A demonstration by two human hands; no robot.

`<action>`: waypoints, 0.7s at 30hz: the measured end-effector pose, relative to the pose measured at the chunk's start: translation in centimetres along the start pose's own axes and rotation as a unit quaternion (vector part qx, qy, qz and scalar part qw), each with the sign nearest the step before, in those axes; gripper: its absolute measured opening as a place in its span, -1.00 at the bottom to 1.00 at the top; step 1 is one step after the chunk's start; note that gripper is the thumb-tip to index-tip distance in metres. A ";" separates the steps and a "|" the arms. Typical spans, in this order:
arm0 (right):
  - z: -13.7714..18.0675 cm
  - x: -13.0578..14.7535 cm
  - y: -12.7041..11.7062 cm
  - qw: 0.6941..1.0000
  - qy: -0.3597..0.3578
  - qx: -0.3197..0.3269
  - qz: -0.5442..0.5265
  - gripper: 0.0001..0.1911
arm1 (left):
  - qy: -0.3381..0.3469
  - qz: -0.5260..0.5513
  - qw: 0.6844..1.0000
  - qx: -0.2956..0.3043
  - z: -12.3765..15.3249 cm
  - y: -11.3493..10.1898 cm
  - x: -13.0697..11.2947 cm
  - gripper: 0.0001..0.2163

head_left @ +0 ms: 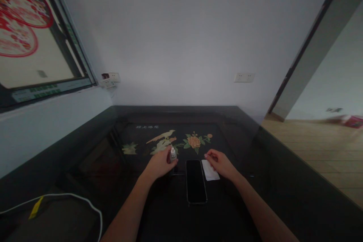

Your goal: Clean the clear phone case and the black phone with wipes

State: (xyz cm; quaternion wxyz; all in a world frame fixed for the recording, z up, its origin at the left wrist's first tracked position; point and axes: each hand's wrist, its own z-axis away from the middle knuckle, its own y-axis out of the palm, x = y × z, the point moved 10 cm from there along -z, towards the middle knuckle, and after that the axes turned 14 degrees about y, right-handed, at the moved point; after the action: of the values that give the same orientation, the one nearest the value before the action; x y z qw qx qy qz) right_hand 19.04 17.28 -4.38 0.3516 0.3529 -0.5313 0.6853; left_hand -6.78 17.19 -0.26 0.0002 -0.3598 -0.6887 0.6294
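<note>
My left hand is closed around a small clear bottle with a white tip, held upright at the left of the phone. A smartphone with a dark screen lies face up on the black table. Beside its right edge lies a white cloth or tissue, flat on the tabletop. My right hand is over the cloth's upper right side, its fingers curled in and pressed together. Whether anything is between those fingers is too small to make out.
The glossy black table bears a bird-and-flower picture beyond my hands. A white cable with a yellow tag curves across the left front. The wall with sockets stands behind; a window is at left.
</note>
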 end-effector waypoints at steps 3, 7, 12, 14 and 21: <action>0.0 0.1 0.1 1.000 -0.003 0.005 -0.003 -0.60 | 0.006 0.000 1.000 0.002 0.0 0.1 -0.1 -0.76; 0.2 0.3 0.1 1.000 -0.006 0.003 -0.003 -0.61 | 0.014 -0.013 1.000 0.002 -0.1 0.2 -0.2 -0.73; 0.3 0.7 -0.1 1.000 -0.009 -0.004 -0.015 -0.62 | 0.033 -0.020 0.999 -0.027 -0.1 -0.2 -0.5 -0.67; 0.2 0.8 -0.2 1.000 -0.017 -0.012 -0.023 -0.61 | 0.040 -0.027 0.998 -0.042 -0.1 -0.6 -0.7 -0.64; -0.2 0.0 -0.2 0.999 -0.027 -0.017 -0.030 -0.60 | 0.060 -0.025 0.997 -0.047 -0.1 -0.6 -1.6 -0.63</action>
State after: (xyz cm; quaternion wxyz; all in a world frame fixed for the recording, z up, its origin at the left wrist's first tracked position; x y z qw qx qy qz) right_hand 19.15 17.55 -4.30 0.3633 0.3816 -0.5411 0.6555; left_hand -5.86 16.50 0.99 0.0403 -0.3792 -0.7248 0.5738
